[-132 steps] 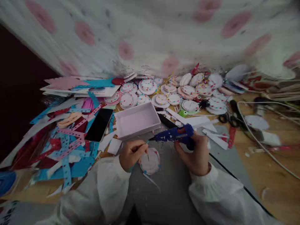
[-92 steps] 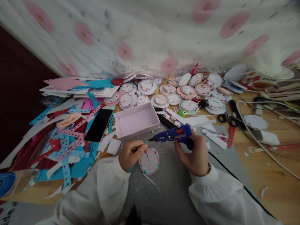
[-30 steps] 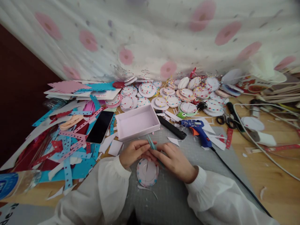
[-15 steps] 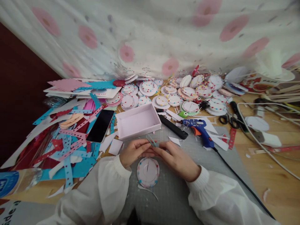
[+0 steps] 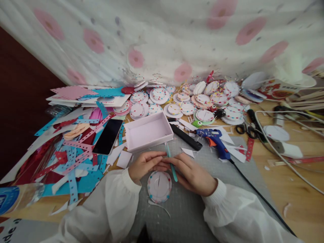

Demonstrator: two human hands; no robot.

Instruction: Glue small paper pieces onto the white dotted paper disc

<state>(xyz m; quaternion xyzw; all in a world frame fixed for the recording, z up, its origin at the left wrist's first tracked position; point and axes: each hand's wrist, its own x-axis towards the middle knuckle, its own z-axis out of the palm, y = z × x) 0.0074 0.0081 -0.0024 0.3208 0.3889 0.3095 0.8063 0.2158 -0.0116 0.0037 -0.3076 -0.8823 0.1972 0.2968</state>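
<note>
Both hands meet at the near edge of the table, over a grey mat (image 5: 192, 209). The left hand (image 5: 144, 164) and the right hand (image 5: 193, 173) have their fingertips pressed together on a thin teal strip (image 5: 171, 162), pinching it between them; the strip stands tilted, its upper end pointing away toward the far edge and its lower end slanting down past the right thumb. Just below the fingertips a disc (image 5: 159, 186) lies flat on the mat, white with coloured dots round its rim and a short slit in the middle. The left hand's heel is just beside the disc; whether the fingers touch it cannot be told.

Behind the hands, a pink tray (image 5: 148, 131) sits open side up. To its left a phone (image 5: 108, 136) lies face up among blue and pink punched strips (image 5: 73, 155) that cover the left edge. To the tray's right lies a black bar (image 5: 186, 136), and next to it a blue glue gun (image 5: 214, 140) lies on its side, well apart from the right hand, its cord (image 5: 255, 195) running toward the near right corner. Many finished discs (image 5: 182, 101) are piled along the far edge under a spotted cloth (image 5: 162, 37). Scissors (image 5: 244, 128) lie toward the right edge.
</note>
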